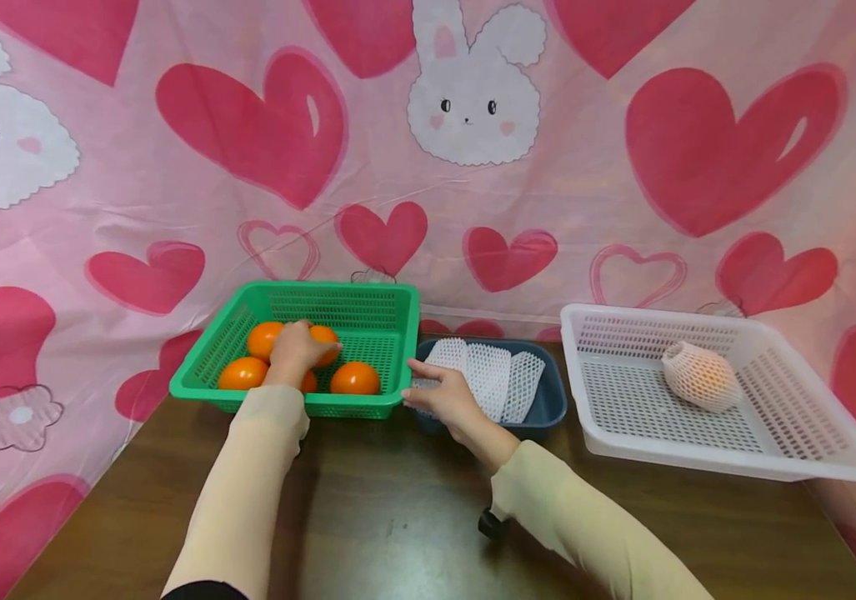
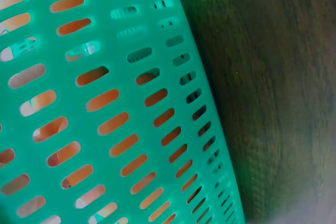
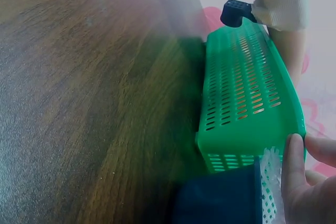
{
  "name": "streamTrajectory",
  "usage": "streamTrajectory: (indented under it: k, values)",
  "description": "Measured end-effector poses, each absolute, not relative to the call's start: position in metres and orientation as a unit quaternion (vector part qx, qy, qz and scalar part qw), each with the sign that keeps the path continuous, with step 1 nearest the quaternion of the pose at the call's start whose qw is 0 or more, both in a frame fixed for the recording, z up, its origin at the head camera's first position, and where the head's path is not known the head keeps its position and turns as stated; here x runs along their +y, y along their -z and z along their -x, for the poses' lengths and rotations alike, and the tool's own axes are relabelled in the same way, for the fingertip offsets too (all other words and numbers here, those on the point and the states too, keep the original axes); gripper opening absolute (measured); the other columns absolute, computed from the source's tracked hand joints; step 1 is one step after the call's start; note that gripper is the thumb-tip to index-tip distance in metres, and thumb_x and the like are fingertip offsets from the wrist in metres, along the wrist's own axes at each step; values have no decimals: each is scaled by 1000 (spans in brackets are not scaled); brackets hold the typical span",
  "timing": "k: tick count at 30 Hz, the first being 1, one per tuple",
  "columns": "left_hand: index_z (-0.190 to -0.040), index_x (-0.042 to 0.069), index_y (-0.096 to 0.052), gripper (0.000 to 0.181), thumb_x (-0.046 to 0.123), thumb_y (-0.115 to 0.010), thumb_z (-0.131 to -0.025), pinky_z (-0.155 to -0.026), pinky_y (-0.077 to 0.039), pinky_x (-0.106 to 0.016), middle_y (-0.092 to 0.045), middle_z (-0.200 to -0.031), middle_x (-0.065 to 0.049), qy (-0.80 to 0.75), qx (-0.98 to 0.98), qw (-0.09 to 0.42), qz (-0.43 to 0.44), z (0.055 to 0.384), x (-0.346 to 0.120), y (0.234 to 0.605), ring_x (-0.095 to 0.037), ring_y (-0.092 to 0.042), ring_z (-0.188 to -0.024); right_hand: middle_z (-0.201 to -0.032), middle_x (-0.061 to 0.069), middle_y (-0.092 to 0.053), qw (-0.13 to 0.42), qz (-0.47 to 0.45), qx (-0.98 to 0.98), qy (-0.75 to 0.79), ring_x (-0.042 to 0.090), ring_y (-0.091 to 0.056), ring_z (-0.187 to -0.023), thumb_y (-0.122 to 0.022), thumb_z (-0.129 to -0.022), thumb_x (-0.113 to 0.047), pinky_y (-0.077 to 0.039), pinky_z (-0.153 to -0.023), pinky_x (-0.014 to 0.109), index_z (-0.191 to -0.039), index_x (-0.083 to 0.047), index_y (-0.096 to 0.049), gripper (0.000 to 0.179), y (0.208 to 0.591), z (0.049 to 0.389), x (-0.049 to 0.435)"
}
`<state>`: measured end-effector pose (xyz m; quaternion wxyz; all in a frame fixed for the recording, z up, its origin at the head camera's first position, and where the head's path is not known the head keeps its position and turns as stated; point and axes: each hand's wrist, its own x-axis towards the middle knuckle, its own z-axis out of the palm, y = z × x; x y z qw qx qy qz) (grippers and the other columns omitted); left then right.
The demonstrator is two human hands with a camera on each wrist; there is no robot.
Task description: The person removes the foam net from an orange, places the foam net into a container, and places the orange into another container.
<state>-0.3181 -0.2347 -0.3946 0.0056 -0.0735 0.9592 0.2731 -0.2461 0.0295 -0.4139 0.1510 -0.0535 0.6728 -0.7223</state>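
My left hand (image 1: 294, 348) reaches down into the green basket (image 1: 382, 321), its fingers and thumb around an orange (image 1: 325, 334) near the middle. Several other oranges lie about it, one of them (image 1: 355, 378) to the right and another (image 1: 242, 373) at the front left. My right hand (image 1: 446, 397) holds the basket's right rim near the front corner, with thumb and fingers at the edge. In the left wrist view the perforated basket wall (image 2: 118, 145) hides the left hand; orange shows through its slots.
Right of the green basket stands a dark blue tub (image 1: 557, 400) with white foam net sleeves (image 1: 488, 371) in it. Farther right, a white basket (image 1: 600, 433) holds one net-wrapped fruit (image 1: 701, 377). A heart-patterned cloth (image 1: 593, 192) hangs behind the wooden table (image 1: 397, 517).
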Motion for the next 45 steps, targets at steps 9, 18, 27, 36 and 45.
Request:
streamTrajectory:
  k: [9,18,27,36,45]
  values:
    - [-148,-12,-40,76,34,-72,-96,-106,-42,-58,-48,-142,-36,-267,960,14,76,314,-236,393,-50,-48,-122,-136,25,-59,155,56,672,722,15,-73,-86,-66,-96,7,-56,-90,40,-147,2,-52,54,413,247,27]
    - [-151,-10,-34,73,24,-68,-96,-104,-43,-60,-44,-141,-38,-268,961,16,67,310,-235,390,-51,-47,-121,-135,26,-58,153,61,672,722,14,-72,-86,-66,-96,7,-54,-91,42,-147,2,-52,53,412,244,26]
    - [-149,-12,-36,67,19,-65,-96,-105,-42,-60,-44,-141,-38,-253,965,13,60,309,-237,389,-52,-48,-121,-141,25,-57,163,48,677,716,16,-73,-88,-67,-95,5,-55,-91,40,-145,-1,-55,51,411,243,29]
    - [-153,-12,-31,71,16,-64,-96,-111,-35,-60,-36,-149,-39,-256,965,12,50,308,-236,385,-53,-40,-132,-145,24,-54,194,78,688,695,20,-73,-96,-64,-99,0,-55,-93,38,-146,6,-51,49,402,244,40]
    - [-154,-4,-37,64,16,-61,-98,-107,-40,-61,-36,-152,-34,-243,969,-18,32,307,-231,376,-50,-40,-134,-143,22,-57,206,135,717,652,29,-70,-110,-61,-102,-7,-53,-96,39,-146,7,-51,47,388,245,59]
